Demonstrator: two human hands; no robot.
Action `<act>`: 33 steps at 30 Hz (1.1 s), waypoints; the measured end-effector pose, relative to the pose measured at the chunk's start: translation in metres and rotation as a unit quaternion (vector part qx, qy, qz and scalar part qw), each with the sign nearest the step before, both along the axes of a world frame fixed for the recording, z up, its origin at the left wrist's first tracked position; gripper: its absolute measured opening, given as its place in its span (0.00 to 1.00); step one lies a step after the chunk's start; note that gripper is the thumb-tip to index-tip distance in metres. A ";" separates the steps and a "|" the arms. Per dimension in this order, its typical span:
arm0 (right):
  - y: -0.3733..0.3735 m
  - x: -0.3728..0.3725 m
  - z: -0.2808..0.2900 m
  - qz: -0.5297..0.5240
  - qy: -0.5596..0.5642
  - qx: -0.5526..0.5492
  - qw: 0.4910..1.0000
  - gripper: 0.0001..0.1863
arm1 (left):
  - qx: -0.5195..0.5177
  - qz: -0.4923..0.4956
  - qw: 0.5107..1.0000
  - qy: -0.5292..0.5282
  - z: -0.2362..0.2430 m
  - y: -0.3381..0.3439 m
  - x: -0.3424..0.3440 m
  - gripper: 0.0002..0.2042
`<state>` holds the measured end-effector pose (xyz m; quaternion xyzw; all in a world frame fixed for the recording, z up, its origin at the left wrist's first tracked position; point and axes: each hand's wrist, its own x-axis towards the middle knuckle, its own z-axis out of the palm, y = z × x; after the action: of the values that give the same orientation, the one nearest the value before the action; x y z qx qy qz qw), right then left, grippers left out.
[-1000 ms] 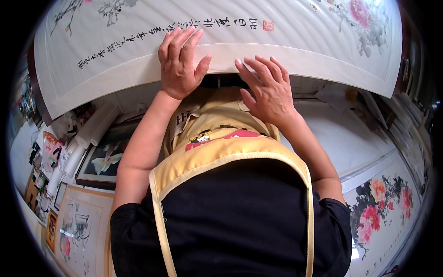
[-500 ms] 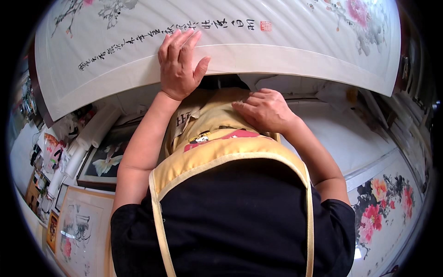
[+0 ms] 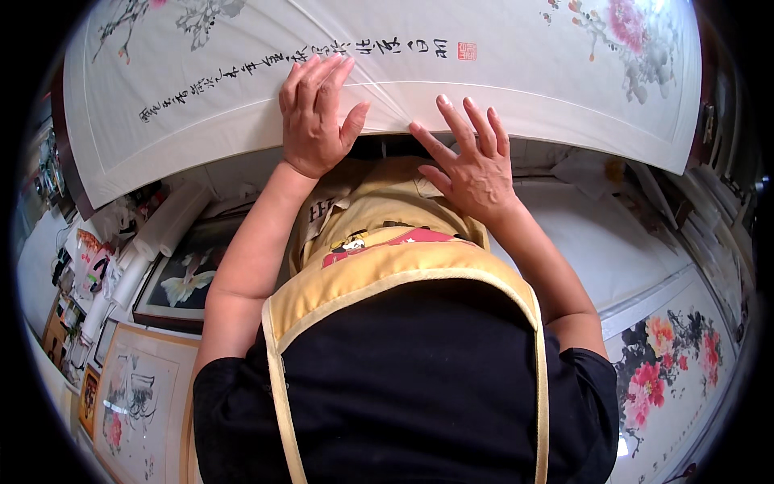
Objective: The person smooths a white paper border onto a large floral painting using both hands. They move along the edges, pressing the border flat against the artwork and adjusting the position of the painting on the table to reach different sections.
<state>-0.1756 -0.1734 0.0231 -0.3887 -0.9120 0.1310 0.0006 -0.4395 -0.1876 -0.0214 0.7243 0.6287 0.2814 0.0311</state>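
Observation:
A mounted paper painting (image 3: 201,48) with pink blossoms, dark brush writing and a red seal spans the top of my view. My left hand (image 3: 318,121) lies on it, fingers stretched and slightly apart over the lower border and writing. My right hand (image 3: 476,161) has its fingers spread at the near edge, the index fingertip touching the border, where thin creases run up toward the writing. Neither hand grasps anything. Below them is my yellow apron (image 3: 395,266) over a black shirt.
On the left are rolled papers (image 3: 169,222), assorted clutter, a dark framed picture (image 3: 197,282) and a lighter framed painting (image 3: 137,403). At the right lie a white board (image 3: 588,234), a peony painting (image 3: 653,371) and stacked long strips (image 3: 709,210).
My right hand dropped with curled fingers over the apron, then came back up to the paper's edge, spread. Creases now show sharply beside it. My left hand has shifted only slightly.

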 end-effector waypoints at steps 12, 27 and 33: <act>0.001 -0.004 0.001 -0.003 -0.008 0.007 1.000 0.35 | 0.000 0.001 1.000 -0.003 -0.001 0.001 0.001 0.25; 0.010 0.010 0.007 0.184 0.123 -0.203 0.954 0.20 | 0.002 -0.003 1.000 -0.004 -0.003 0.001 0.000 0.25; 0.012 -0.026 -0.007 0.020 0.145 -0.031 0.989 0.28 | 0.004 -0.001 1.000 -0.021 -0.004 0.000 -0.001 0.24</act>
<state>-0.2020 -0.1612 0.0162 -0.3473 -0.9053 0.2140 0.1185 -0.4402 -0.1874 -0.0259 0.7190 0.6261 0.2989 0.0416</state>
